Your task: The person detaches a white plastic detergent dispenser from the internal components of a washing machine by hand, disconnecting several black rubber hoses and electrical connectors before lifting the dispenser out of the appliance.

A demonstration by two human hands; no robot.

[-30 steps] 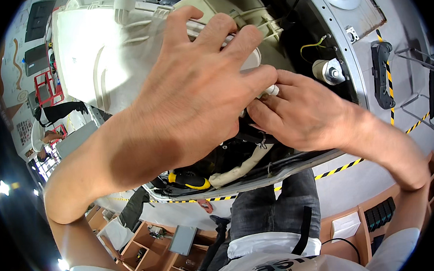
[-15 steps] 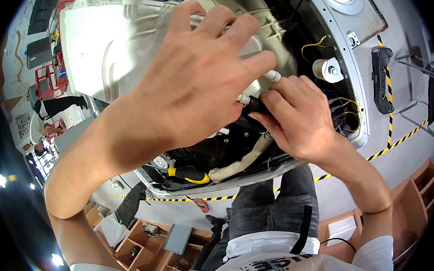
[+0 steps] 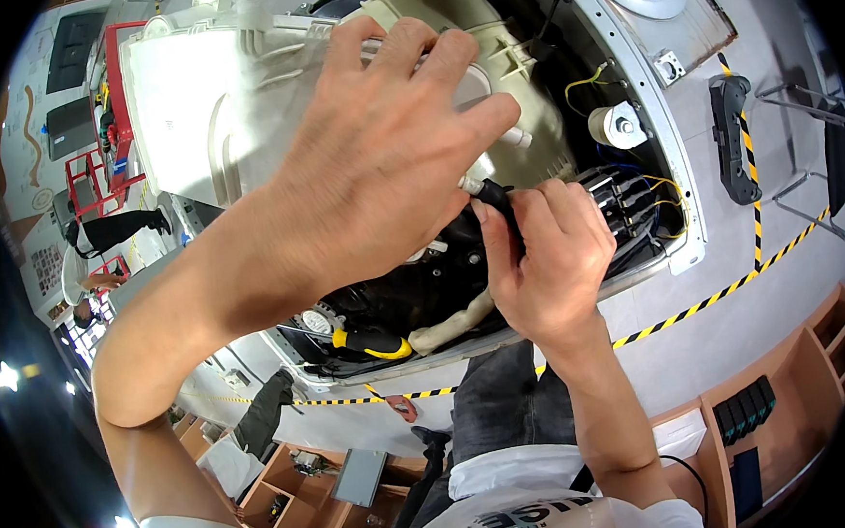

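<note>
My left hand [image 3: 386, 145] reaches over a white plastic part with short spouts, its fingers curled around the upper edge. One white spout [image 3: 514, 138] sticks out beside the forefinger. Lower down, a black rubber hose [image 3: 494, 198] meets another white spout [image 3: 471, 185]. My right hand [image 3: 556, 261] is closed on this hose, thumb pointing up along it. Both hands work over an opened appliance with a metal cabinet edge [image 3: 657, 143] and a cream ribbed plastic tub [image 3: 523, 93]. My left hand hides much of the white part.
A yellow-and-black handled tool [image 3: 374, 343] lies inside the cabinet's near edge, beside a cream-wrapped bundle [image 3: 455, 325]. At the right are a white round component [image 3: 619, 126] and loose wires [image 3: 665, 191]. Wooden compartment trays [image 3: 297, 504] stand below; another person [image 3: 85, 275] is at far left.
My right hand has moved left and slightly down, away from the upper spout, with its thumb now raised along the black hose. My left hand has stayed nearly in place.
</note>
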